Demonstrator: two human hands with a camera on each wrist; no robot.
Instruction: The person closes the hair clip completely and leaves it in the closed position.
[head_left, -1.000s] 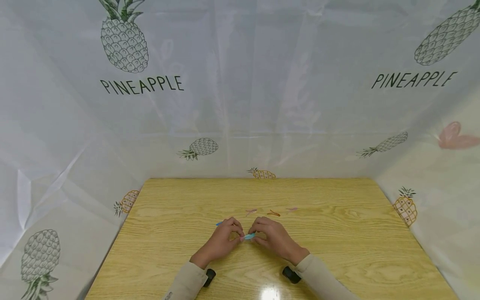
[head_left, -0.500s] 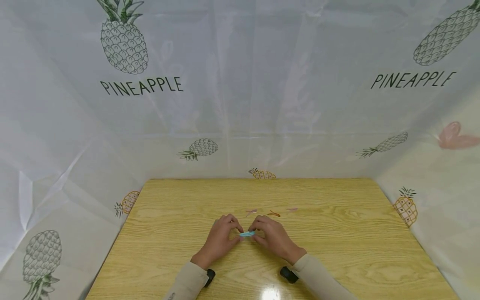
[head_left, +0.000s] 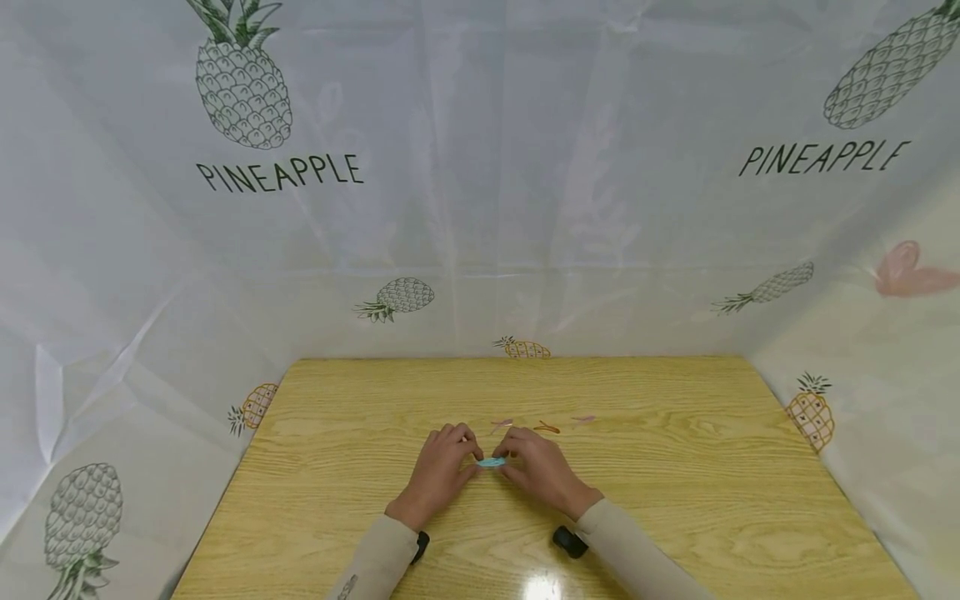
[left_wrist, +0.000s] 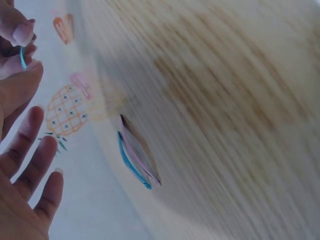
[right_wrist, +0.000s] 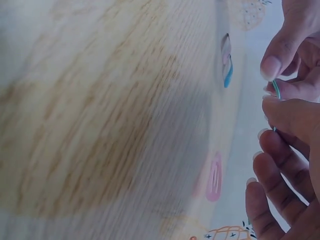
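A light-blue snap hair clip (head_left: 491,462) is held out lengthwise between the two hands over the table. My left hand (head_left: 442,468) pinches its left end between thumb and index finger. At the right end, my right hand (head_left: 542,473) pinches it the same way. Both wrist views show the clip (left_wrist: 23,58) edge-on as a thin teal strip between the fingertips, much of it covered by them. The left hand's other fingers (left_wrist: 35,167) are spread off the clip, and so are those of the right hand (right_wrist: 275,195).
Beyond the hands lie a pink hair clip (head_left: 502,424), an orange-brown one (head_left: 548,427) and another pink one (head_left: 583,418). In the left wrist view a blue clip (left_wrist: 131,162) lies beside a pink one (left_wrist: 134,150). A pineapple-printed sheet (head_left: 480,208) surrounds the wooden table (head_left: 675,467).
Both hands have moved slightly away from the body and left with the light-blue clip, which now lies more level. The blue tip beside the left hand has gone out of sight behind it.
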